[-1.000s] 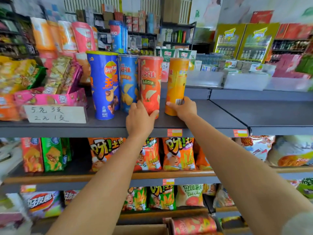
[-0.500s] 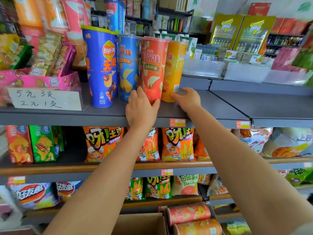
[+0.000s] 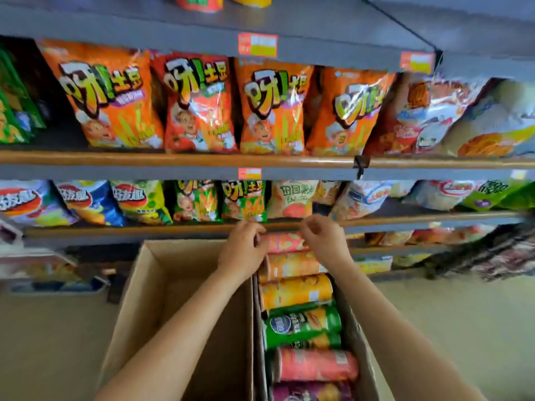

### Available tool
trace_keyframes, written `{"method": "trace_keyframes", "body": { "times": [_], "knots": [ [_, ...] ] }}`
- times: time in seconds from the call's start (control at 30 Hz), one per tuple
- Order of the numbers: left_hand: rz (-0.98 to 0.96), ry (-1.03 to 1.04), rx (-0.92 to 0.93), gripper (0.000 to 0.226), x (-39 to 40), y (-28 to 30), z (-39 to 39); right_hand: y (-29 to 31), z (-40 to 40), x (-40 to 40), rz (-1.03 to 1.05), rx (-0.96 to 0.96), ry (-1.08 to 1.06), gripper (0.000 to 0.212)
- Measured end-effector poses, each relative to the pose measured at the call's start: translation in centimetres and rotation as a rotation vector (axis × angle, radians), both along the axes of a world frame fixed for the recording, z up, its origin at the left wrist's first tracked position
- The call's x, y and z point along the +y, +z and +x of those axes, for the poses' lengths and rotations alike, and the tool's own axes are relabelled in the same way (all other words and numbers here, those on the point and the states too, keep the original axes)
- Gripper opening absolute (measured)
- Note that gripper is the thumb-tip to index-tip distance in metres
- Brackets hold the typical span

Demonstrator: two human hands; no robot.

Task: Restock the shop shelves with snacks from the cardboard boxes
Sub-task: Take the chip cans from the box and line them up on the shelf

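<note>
The pink can (image 3: 285, 242) lies farthest in the cardboard box's (image 3: 162, 287) can row. The left hand (image 3: 243, 251) curls around one end; the right hand (image 3: 324, 241) seems to pinch the other, probably to lift it level toward the shelves (image 3: 179, 161).

Single head-worn wide-angle view, tilted forward and down, close over open brown cardboard box (image 3: 139, 299), facing grey metal snack shelves (image 3: 173, 172).

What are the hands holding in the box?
Both hands are on the pink can at the far end of the box: left hand at its left end, right hand at its right end.
</note>
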State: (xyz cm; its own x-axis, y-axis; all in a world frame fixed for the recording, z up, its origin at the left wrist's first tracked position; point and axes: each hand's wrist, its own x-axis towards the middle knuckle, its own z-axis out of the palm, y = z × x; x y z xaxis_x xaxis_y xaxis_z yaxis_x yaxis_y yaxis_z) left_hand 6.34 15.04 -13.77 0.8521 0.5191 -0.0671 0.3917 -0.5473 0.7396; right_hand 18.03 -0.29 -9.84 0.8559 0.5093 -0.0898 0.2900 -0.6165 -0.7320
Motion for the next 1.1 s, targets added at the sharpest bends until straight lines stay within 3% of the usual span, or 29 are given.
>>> {"method": "trace_keyframes", "body": {
  "times": [0.1,0.2,0.4,0.57,0.67,0.77,0.9,0.93,1.0,1.07,1.1],
  "knots": [
    [-0.139,0.051,0.278,0.026,-3.1,-6.0,-2.1,-8.1,0.5,-5.0,-0.369,0.113,0.172,0.014],
    [-0.2,0.051,0.409,0.036,-6.3,-9.8,-4.0,-13.4,0.2,-8.6,-0.546,0.122,0.334,0.032],
    [-0.199,0.037,0.518,0.058,-10.7,-11.0,-5.4,-17.0,0.9,-9.0,-0.678,-0.072,0.521,0.061],
    [-0.173,0.023,0.556,0.062,-12.4,-11.2,-5.7,-18.7,0.8,-8.4,-0.916,-0.386,0.653,0.066],
    [-0.169,0.032,0.573,0.061,-12.9,-11.2,-5.6,-19.0,1.0,-8.5,-0.916,-0.47,0.682,0.065],
    [-0.189,0.111,0.578,0.058,-13.2,-10.9,-5.5,-18.8,1.2,-9.3,-0.817,-0.392,0.676,0.071],
    [-0.156,0.44,0.372,0.014,-14.8,-10.6,-5.6,-16.8,0.7,-10.6,-0.7,-0.228,0.677,0.07],
    [-0.25,0.545,0.304,0.008,-15.6,-10.1,-5.3,-16.1,0.3,-10.9,-0.658,-0.158,0.659,0.071],
    [-0.65,0.708,0.186,0.007,-16.7,-9.5,-4.1,-15.0,-0.7,-11.4,-0.522,0.0,0.6,0.077],
    [-1.072,0.771,0.025,0.023,-17.5,-8.9,-2.8,-14.1,-2.1,-11.7,-0.337,0.147,0.569,0.081],
    [-1.188,0.789,-0.079,0.034,-17.7,-8.7,-2.4,-13.7,-2.6,-11.7,-0.257,0.196,0.582,0.08]
  ]
}}
